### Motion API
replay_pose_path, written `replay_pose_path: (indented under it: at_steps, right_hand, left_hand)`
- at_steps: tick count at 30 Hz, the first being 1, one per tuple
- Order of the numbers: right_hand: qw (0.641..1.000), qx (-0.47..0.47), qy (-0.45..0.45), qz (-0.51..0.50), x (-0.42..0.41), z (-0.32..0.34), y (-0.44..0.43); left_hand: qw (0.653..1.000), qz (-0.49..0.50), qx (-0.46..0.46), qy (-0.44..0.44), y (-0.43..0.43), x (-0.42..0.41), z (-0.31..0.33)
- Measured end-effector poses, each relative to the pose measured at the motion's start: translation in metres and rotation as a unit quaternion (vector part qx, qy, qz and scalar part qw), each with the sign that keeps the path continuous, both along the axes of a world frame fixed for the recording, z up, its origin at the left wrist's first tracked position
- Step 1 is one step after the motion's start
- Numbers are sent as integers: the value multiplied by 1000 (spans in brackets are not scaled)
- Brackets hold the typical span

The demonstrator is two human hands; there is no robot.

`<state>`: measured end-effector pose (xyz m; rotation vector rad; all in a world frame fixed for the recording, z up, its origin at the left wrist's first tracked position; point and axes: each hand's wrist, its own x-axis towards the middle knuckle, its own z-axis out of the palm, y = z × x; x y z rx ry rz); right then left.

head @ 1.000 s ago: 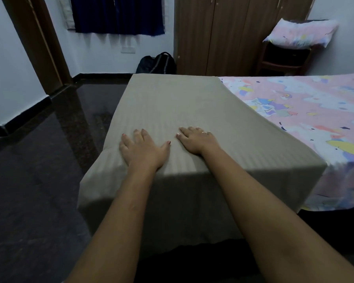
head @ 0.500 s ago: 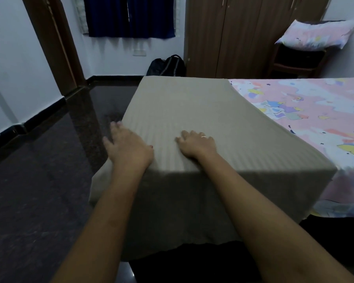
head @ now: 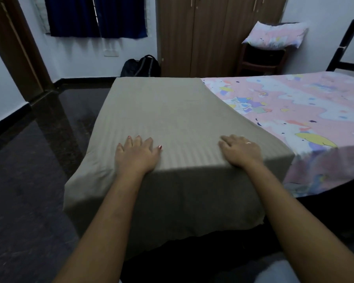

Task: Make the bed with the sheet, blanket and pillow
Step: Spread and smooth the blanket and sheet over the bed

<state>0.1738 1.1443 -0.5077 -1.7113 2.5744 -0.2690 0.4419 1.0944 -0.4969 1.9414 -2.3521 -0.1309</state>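
Both hands lie flat on the beige blanket [head: 168, 111], near the edge of the bed closest to the camera. The left hand [head: 136, 155] has its fingers straight and a little spread, palm down on the cloth. The right hand [head: 240, 151] is also palm down with fingers stretched out, and it wears a ring [head: 248, 142]. Neither hand grips anything; they only press on the fabric, well apart from each other.

The blanket covers the left part of the mattress and hangs down over the near side and the left side. It has fine stripes in the weave and lies smooth. Beside it, to the right, the pink patterned sheet [head: 294, 111] covers the rest of the mattress and falls over the near edge. The blanket overlaps the sheet along a diagonal line. A black bed frame [head: 349, 43] rises at the far right.

The pillow [head: 274, 35], in the same pink pattern, is not on the bed: it rests on top of a dark wooden chair [head: 262, 58] by the far wall, well apart from the hands. Next to the chair stands a brown wardrobe [head: 213, 33] with its doors closed. A dark backpack [head: 141, 66] sits on the floor [head: 29, 180] against the wall, just beside the wardrobe; I cannot tell what is inside it. A dark blue curtain [head: 94, 15] hangs above.
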Motion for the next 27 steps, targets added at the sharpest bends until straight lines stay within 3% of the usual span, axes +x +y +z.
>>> replay_pose_path:
  at_steps: [4, 6, 9, 11, 14, 23, 27]
  right_hand:
    - [987, 46, -13, -154, -53, 7, 15]
    - [986, 59, -8, -158, -36, 12, 9]
    - [1000, 15, -6, 27, 36, 9, -8]
    - [991, -5, 0, 136, 85, 6, -10]
    - [986, -10, -4, 166, 86, 4, -11]
    - [999, -5, -17, -36, -77, -7, 27]
    - [990, 40, 8, -137, -85, 3, 21]
  left_hand:
    - [1000, 18, 1, -14, 6, -7, -1]
    - [1000, 1, -5, -12, 10, -18, -2]
    - [998, -57, -21, -5, 14, -31, -5]
    - [997, -68, -35, 1, 14, -32, -7]
    - [997, -64, -48, 8, 14, -28, -10]
    - [995, -69, -63, 17, 16, -27, -13]
    - [996, -69, -61, 18, 16, -28, -13]
